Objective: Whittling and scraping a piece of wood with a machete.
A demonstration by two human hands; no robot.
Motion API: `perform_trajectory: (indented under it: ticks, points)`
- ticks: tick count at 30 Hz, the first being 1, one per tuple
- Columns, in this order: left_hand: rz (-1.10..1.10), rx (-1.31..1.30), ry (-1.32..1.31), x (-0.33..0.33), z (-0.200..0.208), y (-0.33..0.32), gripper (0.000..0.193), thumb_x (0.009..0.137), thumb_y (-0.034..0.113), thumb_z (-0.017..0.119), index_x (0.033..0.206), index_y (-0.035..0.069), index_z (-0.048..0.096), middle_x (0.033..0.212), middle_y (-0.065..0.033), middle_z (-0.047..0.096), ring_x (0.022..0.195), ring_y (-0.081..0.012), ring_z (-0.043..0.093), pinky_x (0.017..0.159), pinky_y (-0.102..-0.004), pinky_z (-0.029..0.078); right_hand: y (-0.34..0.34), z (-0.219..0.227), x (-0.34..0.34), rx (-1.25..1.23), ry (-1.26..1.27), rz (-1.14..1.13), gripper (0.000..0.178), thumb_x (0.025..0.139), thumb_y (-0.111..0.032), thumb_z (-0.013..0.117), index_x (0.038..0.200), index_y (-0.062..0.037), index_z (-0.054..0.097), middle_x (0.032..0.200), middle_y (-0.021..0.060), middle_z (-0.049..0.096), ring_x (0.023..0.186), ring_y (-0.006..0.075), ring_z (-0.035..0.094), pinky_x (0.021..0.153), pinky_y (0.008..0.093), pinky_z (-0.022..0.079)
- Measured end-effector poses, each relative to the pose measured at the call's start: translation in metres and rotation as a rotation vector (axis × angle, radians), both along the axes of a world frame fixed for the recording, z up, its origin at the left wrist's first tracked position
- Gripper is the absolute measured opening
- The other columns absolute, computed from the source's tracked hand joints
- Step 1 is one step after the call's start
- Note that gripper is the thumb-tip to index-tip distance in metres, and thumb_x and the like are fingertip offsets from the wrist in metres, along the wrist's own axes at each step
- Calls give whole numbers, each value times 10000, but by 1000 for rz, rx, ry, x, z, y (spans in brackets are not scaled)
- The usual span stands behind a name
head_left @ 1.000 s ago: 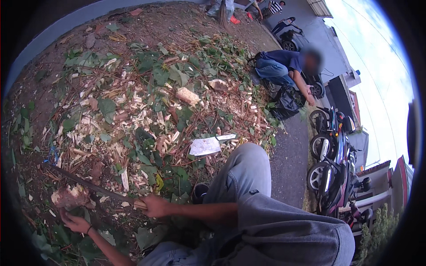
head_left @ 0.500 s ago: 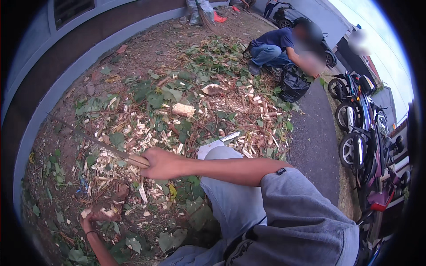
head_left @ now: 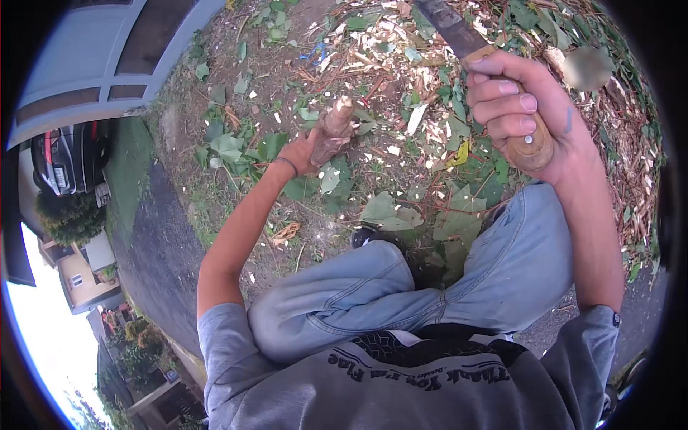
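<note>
Pale chips (head_left: pixel 416 118) already litter upper centre; wood chunk (head_left: pixel 335 131), just left of them, remains one piece, tip pared. My left fingers (head_left: pixel 308 145) wrap its side; right fingers (head_left: pixel 502 108) clench the knife (head_left: pixel 455 30), upper right.

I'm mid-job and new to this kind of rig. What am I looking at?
There is no robot here: these are a person's two bare hands. The view comes from the left of two wide fisheye cameras worn on the head, looking down, so straight edges bend near the rim. The right hand grips a wooden-handled blade. The left hand is against a rough piece of wood, its fingers partly hidden. Pale wood chips and green leaves litter the ground.
</note>
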State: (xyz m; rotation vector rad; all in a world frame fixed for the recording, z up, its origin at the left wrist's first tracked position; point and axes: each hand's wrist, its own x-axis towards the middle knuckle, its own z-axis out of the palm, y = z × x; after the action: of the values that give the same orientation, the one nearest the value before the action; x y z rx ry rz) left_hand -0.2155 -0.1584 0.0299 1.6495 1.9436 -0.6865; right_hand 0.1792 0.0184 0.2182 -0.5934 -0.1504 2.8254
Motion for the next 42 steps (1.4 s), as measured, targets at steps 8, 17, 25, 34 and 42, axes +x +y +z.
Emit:
perform_trajectory:
  ticks: [8,17,25,34,42]
  points:
    - [477,35,-206,-70,-54,-22,1085,506,440,912,1322,25,331,1089,-260,632,1077,-390,599,920,-430,474,-28,7,-4,-356,-72,-200,188,906,-26,531,771,-64,406,636,-18,432,482,39,438,383,188,395]
    - [366,216,-92,13,-58,-45,917,488,446,881,1153,22,412,1137,-201,607,1101,-345,576,908,-437,450,-31,6,5,-34,-142,40,168,931,-129,537,798,-58,464,605,-51,447,405,-8,393,304,172,342]
    - [357,337,-360,7,-99,-79,1134,517,454,831,1355,-110,315,1181,-253,581,1135,-376,562,973,-388,463,-47,10,-10,43,-215,124,160,924,-157,550,819,-54,487,603,-55,451,400,-16,382,293,165,323]
    - [745,493,-401,45,-42,-15,974,525,545,815,1184,-91,487,1117,-243,613,1065,-351,604,913,-380,492,-59,27,-28,444,-564,212,212,893,-233,623,832,-105,466,598,-74,416,407,-14,348,321,170,292]
    - [632,268,-136,50,-66,39,1178,728,759,571,1455,-80,175,1512,-262,174,1401,-356,260,1071,-573,317,-40,8,-38,916,-817,215,189,870,-194,600,839,-71,461,603,-39,453,438,47,409,346,222,314]
